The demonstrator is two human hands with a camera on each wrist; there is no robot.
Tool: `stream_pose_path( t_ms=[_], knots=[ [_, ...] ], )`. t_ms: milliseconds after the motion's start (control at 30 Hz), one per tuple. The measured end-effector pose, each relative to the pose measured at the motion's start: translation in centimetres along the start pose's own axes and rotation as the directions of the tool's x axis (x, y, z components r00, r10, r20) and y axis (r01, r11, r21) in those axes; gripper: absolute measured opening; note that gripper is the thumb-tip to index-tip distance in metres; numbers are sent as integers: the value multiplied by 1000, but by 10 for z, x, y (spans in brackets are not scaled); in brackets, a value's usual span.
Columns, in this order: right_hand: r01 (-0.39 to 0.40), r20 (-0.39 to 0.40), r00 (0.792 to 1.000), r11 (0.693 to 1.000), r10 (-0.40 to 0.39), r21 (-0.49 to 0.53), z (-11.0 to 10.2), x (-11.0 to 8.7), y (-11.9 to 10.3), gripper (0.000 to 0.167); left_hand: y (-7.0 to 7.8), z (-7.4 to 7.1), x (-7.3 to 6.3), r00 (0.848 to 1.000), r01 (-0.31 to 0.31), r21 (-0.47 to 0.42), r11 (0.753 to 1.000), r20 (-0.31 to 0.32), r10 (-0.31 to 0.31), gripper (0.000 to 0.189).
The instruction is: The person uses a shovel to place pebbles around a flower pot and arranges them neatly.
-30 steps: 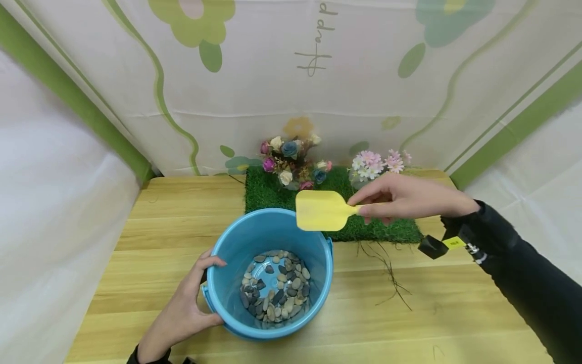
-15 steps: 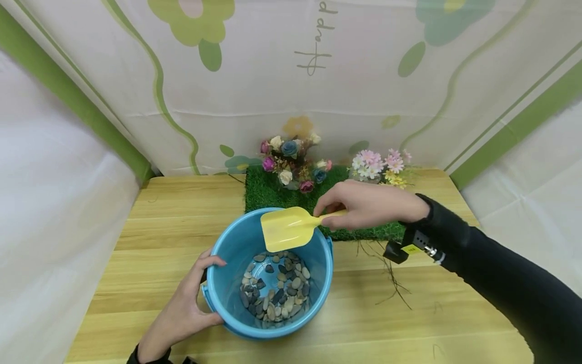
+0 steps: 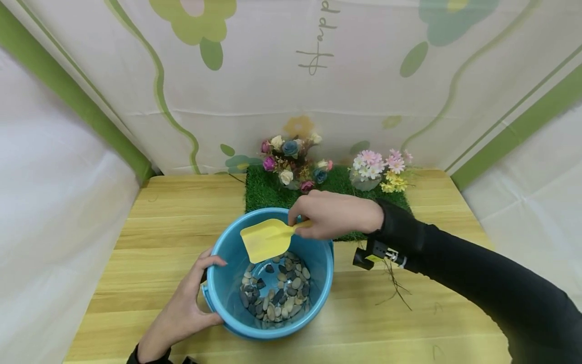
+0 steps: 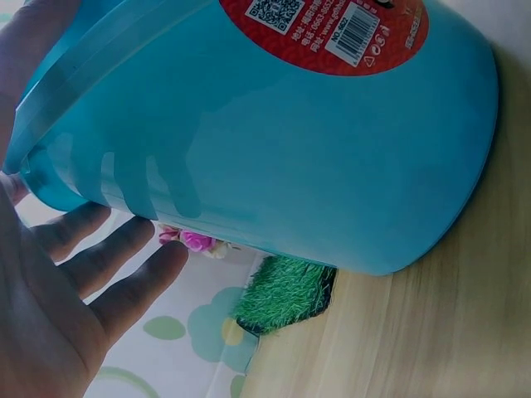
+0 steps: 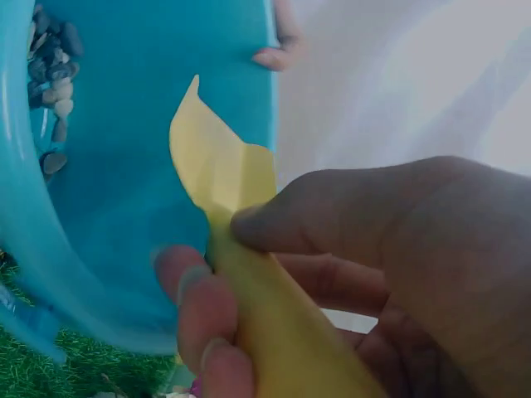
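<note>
A blue bucket (image 3: 223,302) stands on the table with a layer of grey, white and dark pebbles (image 3: 284,298) at its bottom. My left hand (image 3: 188,298) holds its left side, a fingertip hooked over the rim and the thumb against the outer wall. In the left wrist view the other fingers (image 4: 137,290) lie along or near the outer wall. My right hand (image 3: 334,215) grips the handle of a yellow toy shovel (image 3: 265,240). The shovel's blade hangs over the bucket's mouth, above the pebbles, and no pebbles show on it.
Behind the bucket lies an artificial grass mat (image 3: 338,177). On it stand a bunch of mixed flowers (image 3: 291,162) and a vase of pink, white and yellow flowers (image 3: 375,169). Thin brown root-like strands (image 3: 395,285) lie right of the bucket. A printed curtain (image 3: 273,91) hangs behind.
My right hand has moved left and toward me with the shovel, bringing its blade from the far rim over the bucket's mouth. The left hand and bucket have stayed in place.
</note>
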State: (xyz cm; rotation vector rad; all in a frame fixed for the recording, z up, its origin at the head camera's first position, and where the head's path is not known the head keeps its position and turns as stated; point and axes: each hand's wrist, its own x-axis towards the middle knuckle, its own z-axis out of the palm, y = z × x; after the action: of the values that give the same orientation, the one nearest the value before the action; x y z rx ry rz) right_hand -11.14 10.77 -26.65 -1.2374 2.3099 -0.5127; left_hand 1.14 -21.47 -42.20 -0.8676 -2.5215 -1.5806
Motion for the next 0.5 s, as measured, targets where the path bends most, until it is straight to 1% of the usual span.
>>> stream_pose_path(
  t_ms=[133,233,267,367,433,500],
  knots=[
    [-8,-9,1000,996,7,-89,8,7,-5,21,0,0,0,1000,-1,-5,1000,-1,1,93],
    [5,-12,1000,992,-7,-128,13,13,-7,11,0,0,0,1000,-3,-12,1000,1,3,93],
    [2,-6,1000,992,-3,-127,15,15,-8,11,0,0,0,1000,-3,-11,1000,1,3,93],
    [-13,10,1000,991,15,-134,20,21,-10,22,0,0,0,1000,-4,-8,1000,2,4,93],
    [-46,26,998,988,50,-148,22,25,-12,26,0,0,-1,1000,-4,-1,1000,0,4,93],
    [-79,43,995,982,88,-172,25,28,-16,25,0,0,-1,1000,-3,4,1000,-2,3,92]
  ],
)
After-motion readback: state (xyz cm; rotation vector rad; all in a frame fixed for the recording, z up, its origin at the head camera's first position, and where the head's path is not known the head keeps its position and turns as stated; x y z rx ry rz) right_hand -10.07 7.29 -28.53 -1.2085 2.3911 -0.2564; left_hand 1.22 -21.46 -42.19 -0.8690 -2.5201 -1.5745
